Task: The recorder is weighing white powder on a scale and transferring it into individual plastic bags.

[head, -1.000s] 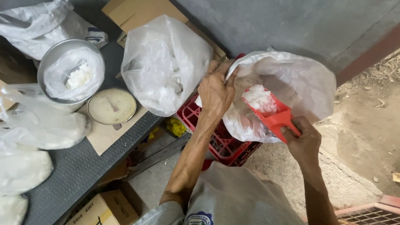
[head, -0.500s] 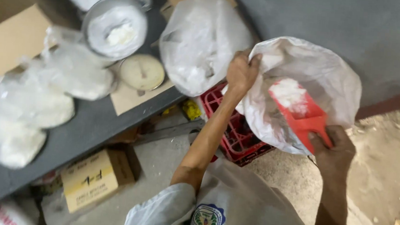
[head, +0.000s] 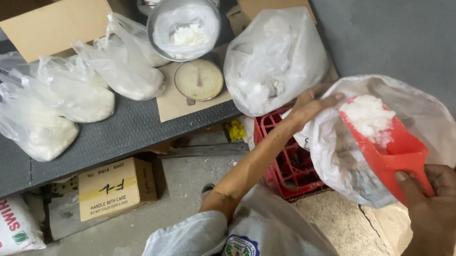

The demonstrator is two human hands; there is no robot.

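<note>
On dark bench (head: 130, 128) by grey wall (head: 397, 38): filled bags (head: 86, 98), scale (head: 198, 79).

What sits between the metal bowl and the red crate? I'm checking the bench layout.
In the head view, a round dial scale and a bulging clear bag lie between the metal bowl and the red crate.

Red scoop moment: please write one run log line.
right hand: holds red scoop with white powder | left hand: grips plastic bag rim
</note>
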